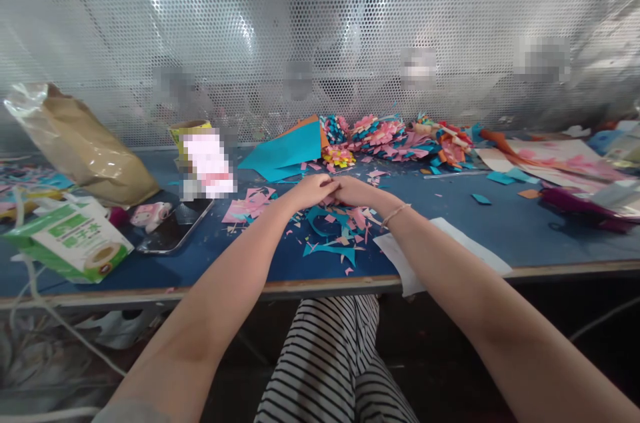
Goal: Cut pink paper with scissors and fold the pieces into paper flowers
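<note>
My left hand (314,190) and my right hand (353,190) meet over the middle of the blue table, fingers pressed together. Whatever lies between the fingers, if anything, is too small or hidden to make out. Under and around them are blue paper scraps (333,252) and small pink and pale bits. Pink paper pieces (250,204) lie to the left of my left hand. Behind the hands stand a blue paper sheet (293,146) with orange paper at its edge and heaps of cut pink, blue and yellow paper (383,135). A white sheet (455,246) lies under my right forearm.
A phone (177,226), a green and white box (73,240), a brown bag (95,150) and a yellow container (191,125) stand or lie at the left. Purple material (587,206) lies at the right. A perforated metal screen (270,30) rises along the back.
</note>
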A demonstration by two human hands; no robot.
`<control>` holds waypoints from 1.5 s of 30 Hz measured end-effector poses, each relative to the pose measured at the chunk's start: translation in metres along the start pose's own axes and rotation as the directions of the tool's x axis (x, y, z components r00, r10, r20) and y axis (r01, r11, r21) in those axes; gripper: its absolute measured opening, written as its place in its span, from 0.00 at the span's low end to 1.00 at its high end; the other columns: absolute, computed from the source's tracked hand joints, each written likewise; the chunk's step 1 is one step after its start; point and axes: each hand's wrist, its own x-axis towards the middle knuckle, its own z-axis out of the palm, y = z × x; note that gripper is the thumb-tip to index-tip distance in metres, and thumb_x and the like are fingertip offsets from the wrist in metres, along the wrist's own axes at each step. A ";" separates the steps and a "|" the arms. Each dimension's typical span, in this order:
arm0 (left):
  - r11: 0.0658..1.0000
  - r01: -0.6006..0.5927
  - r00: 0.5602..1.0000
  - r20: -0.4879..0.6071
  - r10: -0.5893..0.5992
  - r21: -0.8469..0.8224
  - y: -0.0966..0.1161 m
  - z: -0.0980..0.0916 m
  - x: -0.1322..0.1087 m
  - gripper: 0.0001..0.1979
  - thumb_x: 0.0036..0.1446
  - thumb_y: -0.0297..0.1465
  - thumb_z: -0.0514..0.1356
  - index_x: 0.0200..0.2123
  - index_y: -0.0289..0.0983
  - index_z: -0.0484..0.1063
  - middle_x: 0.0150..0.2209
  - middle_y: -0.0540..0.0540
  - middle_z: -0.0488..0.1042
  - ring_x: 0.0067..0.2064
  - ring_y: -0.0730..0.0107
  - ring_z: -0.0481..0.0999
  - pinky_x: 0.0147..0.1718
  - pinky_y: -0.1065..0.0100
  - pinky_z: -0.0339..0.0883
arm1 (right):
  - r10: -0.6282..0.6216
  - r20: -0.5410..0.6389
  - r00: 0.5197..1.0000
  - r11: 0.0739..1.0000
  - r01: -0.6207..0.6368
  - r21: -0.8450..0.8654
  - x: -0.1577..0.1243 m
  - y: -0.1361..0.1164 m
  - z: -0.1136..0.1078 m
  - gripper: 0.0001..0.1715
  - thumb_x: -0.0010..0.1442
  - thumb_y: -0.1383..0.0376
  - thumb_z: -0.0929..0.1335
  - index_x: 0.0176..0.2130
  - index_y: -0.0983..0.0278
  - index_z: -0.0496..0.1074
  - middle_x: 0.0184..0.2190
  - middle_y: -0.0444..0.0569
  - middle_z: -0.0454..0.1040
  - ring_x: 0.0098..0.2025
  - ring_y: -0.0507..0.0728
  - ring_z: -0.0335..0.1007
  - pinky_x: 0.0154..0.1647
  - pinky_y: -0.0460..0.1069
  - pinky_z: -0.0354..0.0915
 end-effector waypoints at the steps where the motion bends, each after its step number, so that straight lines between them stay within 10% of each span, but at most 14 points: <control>1: 1.000 0.001 1.000 0.000 -0.001 -0.006 0.000 0.000 0.000 0.16 0.57 0.41 0.48 0.35 0.35 0.67 0.30 0.44 0.73 0.26 0.71 0.72 0.26 0.70 0.63 | 0.009 0.005 1.000 1.000 -0.009 0.003 0.000 0.000 0.000 0.12 0.47 0.73 0.59 0.30 0.70 0.70 0.30 0.51 0.73 0.28 0.50 0.63 0.27 0.42 0.56; 45: 0.995 -0.019 0.999 0.027 0.016 0.097 -0.005 0.002 0.005 0.13 0.57 0.39 0.47 0.33 0.36 0.64 0.33 0.46 0.73 0.27 0.72 0.71 0.28 0.70 0.63 | 0.036 0.054 0.998 0.996 -0.031 -0.089 -0.006 -0.009 -0.005 0.12 0.48 0.72 0.60 0.33 0.70 0.70 0.32 0.52 0.74 0.30 0.51 0.63 0.28 0.44 0.54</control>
